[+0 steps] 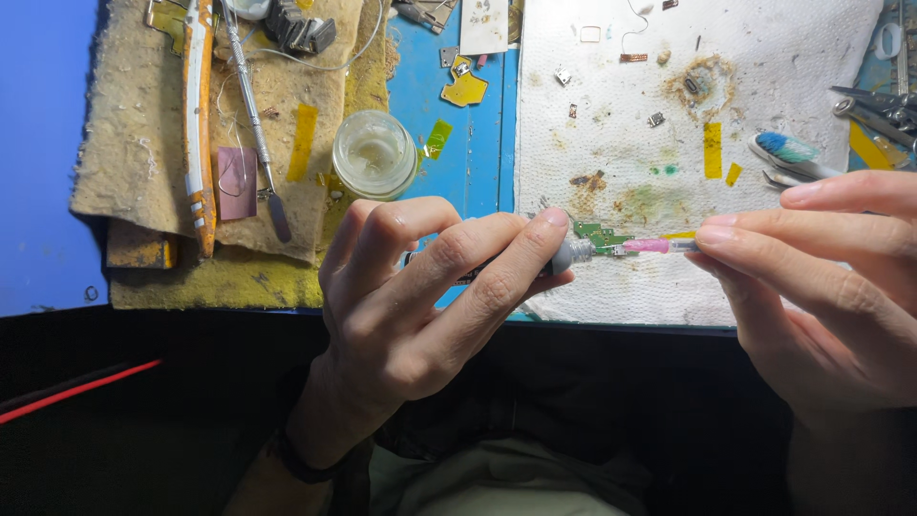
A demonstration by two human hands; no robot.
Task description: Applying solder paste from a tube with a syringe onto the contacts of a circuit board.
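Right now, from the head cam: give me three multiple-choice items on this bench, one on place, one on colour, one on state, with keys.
1. Where does the glass jar stand?
A. on the white paper towel
B. at the edge of the tan cloth, left of the paper towel
C. in the right hand

2. What colour is the needle hub at the syringe tip?
A. pink
B. black
C. orange

3. How is the syringe held?
A. lying loose on the mat
C. by the right hand alone
B. between both hands

Key: 1 B, the jar sits by the tan cloth, clear of the paper towel. 2 A, the hub shows pink. 3 B, the left hand has its grip on the barrel and the right hand pinches the tip.
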